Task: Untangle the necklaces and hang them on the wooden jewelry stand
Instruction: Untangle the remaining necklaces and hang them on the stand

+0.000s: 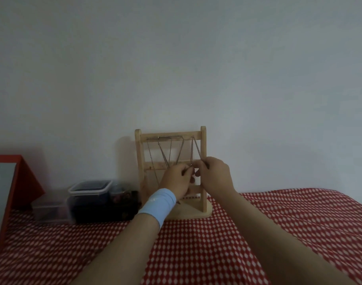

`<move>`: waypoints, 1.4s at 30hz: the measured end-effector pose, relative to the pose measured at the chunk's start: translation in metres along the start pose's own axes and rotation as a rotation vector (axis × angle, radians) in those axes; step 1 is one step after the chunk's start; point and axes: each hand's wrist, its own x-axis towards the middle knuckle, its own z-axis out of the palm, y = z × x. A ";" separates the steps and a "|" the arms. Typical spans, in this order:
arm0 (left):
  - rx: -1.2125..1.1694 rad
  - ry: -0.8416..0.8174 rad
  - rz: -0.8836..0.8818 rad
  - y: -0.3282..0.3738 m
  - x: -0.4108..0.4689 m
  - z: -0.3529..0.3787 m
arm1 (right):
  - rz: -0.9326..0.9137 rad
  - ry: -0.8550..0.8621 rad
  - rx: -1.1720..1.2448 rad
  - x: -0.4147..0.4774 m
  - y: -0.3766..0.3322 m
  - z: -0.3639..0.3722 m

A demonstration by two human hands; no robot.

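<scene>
A wooden jewelry stand (204, 149) with ladder-like rungs stands upright against the wall on the checked cloth. Several thin metal necklaces (165, 151) hang from its top rung. A rightmost chain (194, 149) runs from the top rung down into my fingers. My left hand (176, 179), with a light blue wristband, pinches one end of this chain in front of the middle rung. My right hand (215, 173) pinches the other end close beside it. Both hands hide the lower rungs and the chain's ends.
Clear plastic containers (89, 190) with dark contents sit left of the stand. A red-framed object (15, 182) leans at the far left. The red and white checked cloth (196, 243) covers the surface; the white wall rises right behind the stand.
</scene>
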 end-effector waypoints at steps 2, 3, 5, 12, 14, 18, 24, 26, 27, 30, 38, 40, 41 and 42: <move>0.007 -0.049 -0.020 -0.004 -0.005 -0.007 | 0.050 -0.062 -0.050 -0.004 -0.001 -0.002; 0.011 -0.085 -0.038 -0.007 -0.008 -0.011 | 0.105 -0.117 -0.066 -0.008 -0.001 -0.003; 0.063 -0.123 -0.063 -0.017 -0.015 -0.024 | 0.226 -0.239 -0.114 -0.019 0.001 0.000; 0.286 -0.246 -0.184 -0.076 -0.051 -0.088 | 0.182 -0.596 -0.149 -0.052 -0.005 0.054; 0.412 -0.330 -0.203 -0.091 -0.064 -0.104 | 0.082 -0.717 -0.175 -0.058 -0.015 0.071; 0.494 -0.427 -0.267 -0.120 -0.087 -0.127 | -0.079 -0.859 -0.189 -0.074 -0.036 0.103; 0.550 -0.548 -0.271 -0.142 -0.106 -0.144 | -0.219 -1.058 -0.264 -0.090 -0.048 0.140; 0.548 -0.537 -0.267 -0.146 -0.108 -0.145 | -0.250 -1.053 -0.278 -0.093 -0.048 0.147; 0.536 -0.528 -0.261 -0.147 -0.108 -0.146 | -0.260 -1.033 -0.283 -0.094 -0.048 0.150; 0.519 -0.522 -0.228 -0.146 -0.107 -0.146 | -0.328 -0.977 -0.338 -0.094 -0.046 0.151; 0.152 -0.381 -0.337 -0.125 -0.098 -0.132 | -0.120 -0.719 0.089 -0.082 -0.037 0.127; -0.026 -0.352 -0.355 -0.119 -0.094 -0.126 | 0.021 -0.648 0.360 -0.076 -0.038 0.116; -0.103 -0.346 -0.357 -0.117 -0.093 -0.123 | 0.081 -0.627 0.468 -0.073 -0.037 0.112; -0.170 -0.347 -0.359 -0.115 -0.091 -0.121 | 0.132 -0.617 0.558 -0.069 -0.038 0.107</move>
